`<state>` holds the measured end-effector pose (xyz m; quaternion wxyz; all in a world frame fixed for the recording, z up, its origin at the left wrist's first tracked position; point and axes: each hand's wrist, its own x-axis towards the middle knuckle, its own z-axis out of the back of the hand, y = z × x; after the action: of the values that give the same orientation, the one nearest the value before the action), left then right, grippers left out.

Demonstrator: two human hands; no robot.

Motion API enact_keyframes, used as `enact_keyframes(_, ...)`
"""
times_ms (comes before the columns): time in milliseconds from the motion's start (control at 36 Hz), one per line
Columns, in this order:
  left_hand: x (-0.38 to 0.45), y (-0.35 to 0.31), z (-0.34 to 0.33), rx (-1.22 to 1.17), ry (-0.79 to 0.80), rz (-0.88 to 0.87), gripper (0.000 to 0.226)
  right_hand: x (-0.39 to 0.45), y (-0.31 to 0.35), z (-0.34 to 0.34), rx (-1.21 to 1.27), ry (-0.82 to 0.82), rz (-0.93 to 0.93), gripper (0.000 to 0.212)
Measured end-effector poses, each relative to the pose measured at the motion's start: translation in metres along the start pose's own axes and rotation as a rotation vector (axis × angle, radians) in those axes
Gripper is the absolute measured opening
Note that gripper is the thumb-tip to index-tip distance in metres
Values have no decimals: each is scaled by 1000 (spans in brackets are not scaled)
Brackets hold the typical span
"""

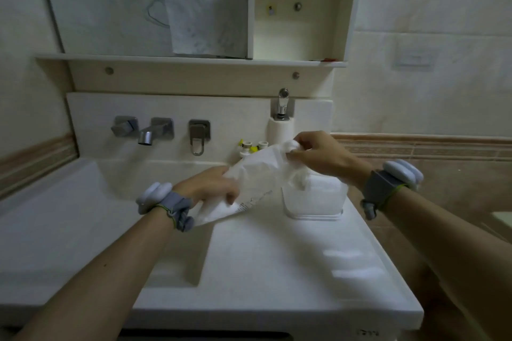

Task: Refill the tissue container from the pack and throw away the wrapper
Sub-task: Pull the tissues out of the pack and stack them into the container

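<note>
Gripping wrapper (pixel 249 188), both hands: L (pixel 210 188), R (pixel 321 155) | white counter (pixel 277 257) | tiled bathrm

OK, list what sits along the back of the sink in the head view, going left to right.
Left tap handle → spout → lever handle → two small yellow-and-white fittings → white paper roll under the chrome holder.
</note>
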<state>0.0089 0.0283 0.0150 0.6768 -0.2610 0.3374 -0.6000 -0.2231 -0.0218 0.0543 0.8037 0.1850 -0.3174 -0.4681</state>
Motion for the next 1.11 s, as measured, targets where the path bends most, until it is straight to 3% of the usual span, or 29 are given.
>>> enact_keyframes(56, 3, -3, -3, -1, -6, 24, 58, 2, -9, 5, 0, -108, -33, 17)
enact_keyframes(139, 7, -6, -7, 3, -20, 59, 50, 4, -19, 14, 83, -209, -122, 22)
enact_keyframes(333, 9, -16, -16, 244, -106, 145, 57, 2, -36, 34, 139, -175, -204, 23)
enact_keyframes(556, 18, -28, -28, 436, -150, 225, 101, -10, -47, 35, 102, 18, -239, 19)
enact_keyframes(667, 18, -33, -42, 536, -180, 222, 120, -14, -47, 28, 151, 57, -282, 27)
enact_keyframes(750, 19, -37, -51, 541, -217, 120, 122, -15, -48, 26, 191, 81, -280, 33)
enact_keyframes(806, 20, -40, -56, 554, -326, -16, 114, -16, -47, 26, 239, 92, -273, 33)
enact_keyframes(944, 29, -55, -68, 559, -584, -544, 68, -16, -49, 31, 384, 127, -285, 25)
enact_keyframes(1056, 32, -68, -76, 651, -581, -790, 64, -16, -53, 36, 333, 111, -220, 20)
enact_keyframes(1111, 34, -72, -79, 663, -538, -829, 50, -16, -56, 38, 308, 126, -197, 16)
